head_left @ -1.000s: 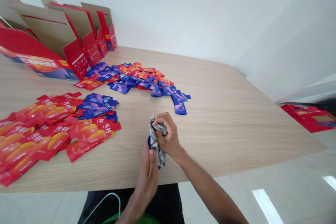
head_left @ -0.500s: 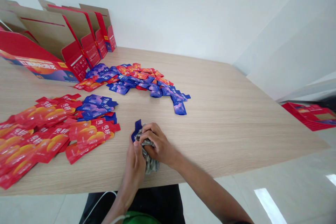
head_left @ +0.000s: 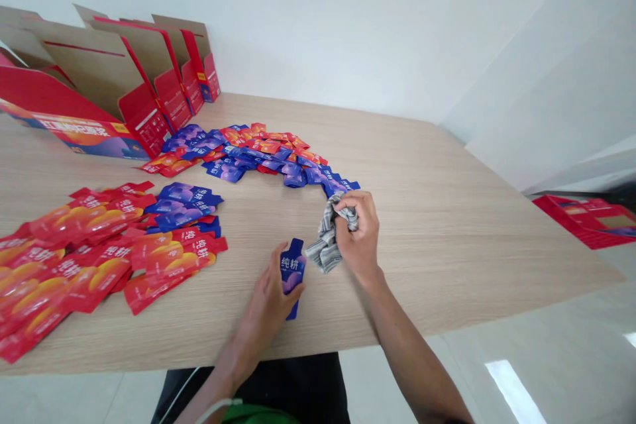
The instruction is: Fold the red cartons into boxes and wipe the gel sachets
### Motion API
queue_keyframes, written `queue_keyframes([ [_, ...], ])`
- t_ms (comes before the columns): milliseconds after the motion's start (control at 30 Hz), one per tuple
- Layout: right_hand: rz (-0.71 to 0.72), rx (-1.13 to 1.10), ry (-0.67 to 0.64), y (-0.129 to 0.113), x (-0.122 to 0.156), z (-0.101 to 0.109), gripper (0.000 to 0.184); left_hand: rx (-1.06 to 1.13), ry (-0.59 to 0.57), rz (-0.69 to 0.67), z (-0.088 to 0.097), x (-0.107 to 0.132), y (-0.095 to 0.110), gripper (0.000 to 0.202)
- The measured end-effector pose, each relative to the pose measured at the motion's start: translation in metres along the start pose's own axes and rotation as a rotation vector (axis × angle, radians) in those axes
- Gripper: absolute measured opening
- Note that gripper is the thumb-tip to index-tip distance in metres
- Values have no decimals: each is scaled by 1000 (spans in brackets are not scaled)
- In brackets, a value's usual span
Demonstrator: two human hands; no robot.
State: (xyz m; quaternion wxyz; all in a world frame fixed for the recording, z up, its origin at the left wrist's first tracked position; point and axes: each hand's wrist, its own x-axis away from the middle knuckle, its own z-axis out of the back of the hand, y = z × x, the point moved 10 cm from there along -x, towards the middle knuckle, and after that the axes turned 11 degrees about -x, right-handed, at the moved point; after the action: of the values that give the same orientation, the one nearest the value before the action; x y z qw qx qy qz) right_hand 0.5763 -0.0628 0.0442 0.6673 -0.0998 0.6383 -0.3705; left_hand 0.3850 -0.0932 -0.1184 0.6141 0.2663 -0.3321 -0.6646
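Note:
Near the table's front edge my left hand (head_left: 271, 295) grips a blue pouch (head_left: 292, 266), its printed front facing up and its narrow spout end pointing away from me. Thumb and fingers close on the pouch's sides. To the right and farther forward, my right hand (head_left: 358, 232) is closed around a crumpled grey striped cloth (head_left: 325, 238), part of which hangs out on the left. The cloth is at the near end of a curved pile of small blue and red pouches (head_left: 268, 152) and covers some of that end.
Large red pouches (head_left: 84, 258) lie heaped on the left, beside a small stack of blue pouches (head_left: 183, 202). Open red cartons (head_left: 99, 126) stand at the back left against the wall. Beyond the table's right edge sits a red box (head_left: 581, 215).
My right hand has moved away from the left, forward and rightward, carrying the cloth. My left hand has shifted slightly right, and the blue pouch in it now shows its front.

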Motion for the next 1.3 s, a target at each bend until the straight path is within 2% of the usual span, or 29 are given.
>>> queue_keyframes([
  [133, -12, -30, -53, -4, 2, -10, 28, -326, -15, -104, 27, -28, -1, 77],
  [300, -25, -61, -141, -2, 14, -30, 25, -759, 35, -85, 90, -57, -16, 64],
  [433, -53, -60, -143, 2, 14, -28, 25, -1033, 87, -46, 136, -64, -36, 63],
  [533, -63, -57, -132, 4, 11, -24, 26, -1079, 113, 51, 161, -63, -56, 63],
  [633, -76, -60, -124, 6, 11, -22, 28, -1050, 165, 67, 169, -60, -69, 60],
  [800, -84, -63, -151, 8, 14, -27, 26, -962, 226, -69, 156, -56, -72, 61],
  [933, -85, -46, -200, 8, 16, -25, 26, -916, 234, -114, 153, -52, -68, 62],
  [1067, -90, -38, -218, 16, 18, -17, 28, -910, 164, -165, 158, -52, -52, 63],
  [1167, -105, -57, -204, 28, 21, -13, 28, -963, 143, -158, 179, -66, -42, 66],
  [1233, -116, -73, -189, 34, 23, -12, 28, -1028, 180, -132, 205, -86, -42, 66],
  [1300, -121, -84, -188, 37, 24, -13, 27, -1099, 245, -47, 240, -114, -54, 64],
])
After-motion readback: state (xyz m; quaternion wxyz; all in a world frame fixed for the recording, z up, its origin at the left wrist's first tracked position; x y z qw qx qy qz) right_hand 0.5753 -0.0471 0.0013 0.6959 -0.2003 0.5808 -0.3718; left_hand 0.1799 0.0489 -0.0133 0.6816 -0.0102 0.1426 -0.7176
